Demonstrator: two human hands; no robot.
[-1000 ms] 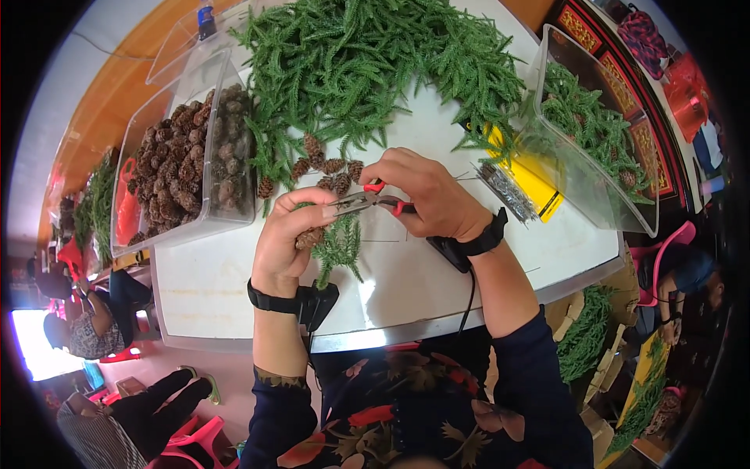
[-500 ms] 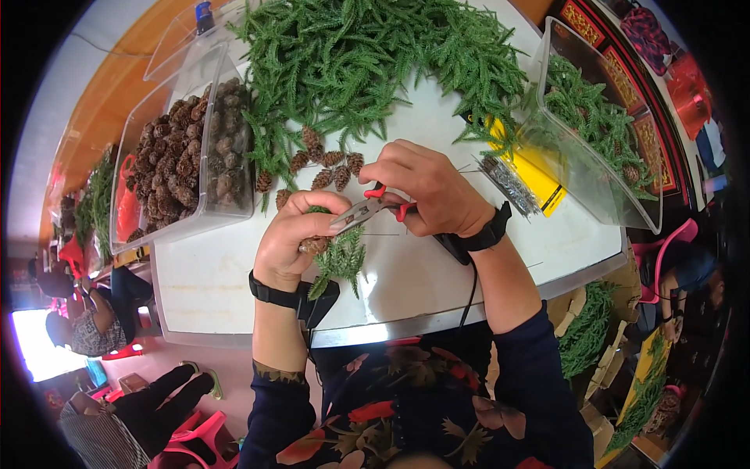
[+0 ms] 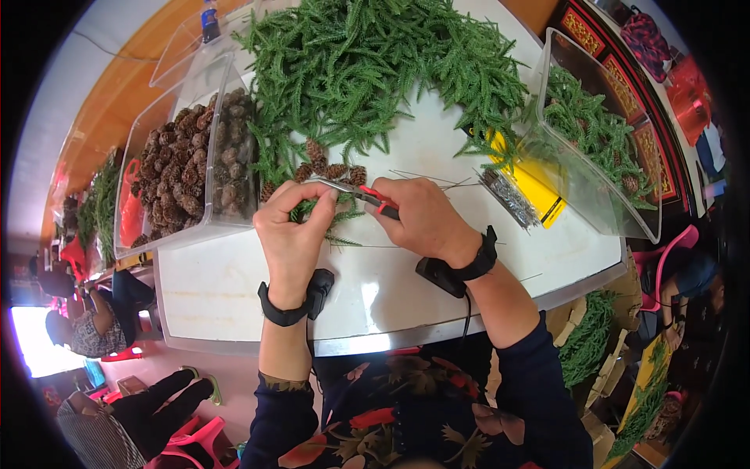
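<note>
Fingers wrapped round the red-handled pliers (image 3: pixel 366 195), my right hand (image 3: pixel 428 219) points their metal jaws leftward. The jaws reach the fingertips of my left hand (image 3: pixel 291 227). My left thumb and forefinger are pinched together, and a green artificial pine sprig (image 3: pixel 341 217) sticks out from that hand. Whatever else the left hand covers is hidden. Just beyond the hands, several brown pine cones (image 3: pixel 317 159) lie on the white table (image 3: pixel 375 293). A few thin wires (image 3: pixel 437 180) lie to the right of the pliers.
A big heap of green sprigs (image 3: pixel 375 70) covers the far table. At left stands a clear bin (image 3: pixel 211 176) of pine cones; at right, another clear bin (image 3: pixel 586 184) holds sprigs. A wire bundle (image 3: pixel 512 199) rests on a yellow packet (image 3: pixel 535 184). People sit nearby at both sides.
Both hands have moved away from me, toward the loose pine cones. The left hand has turned, and the pine cone seen under it before is now out of sight.
</note>
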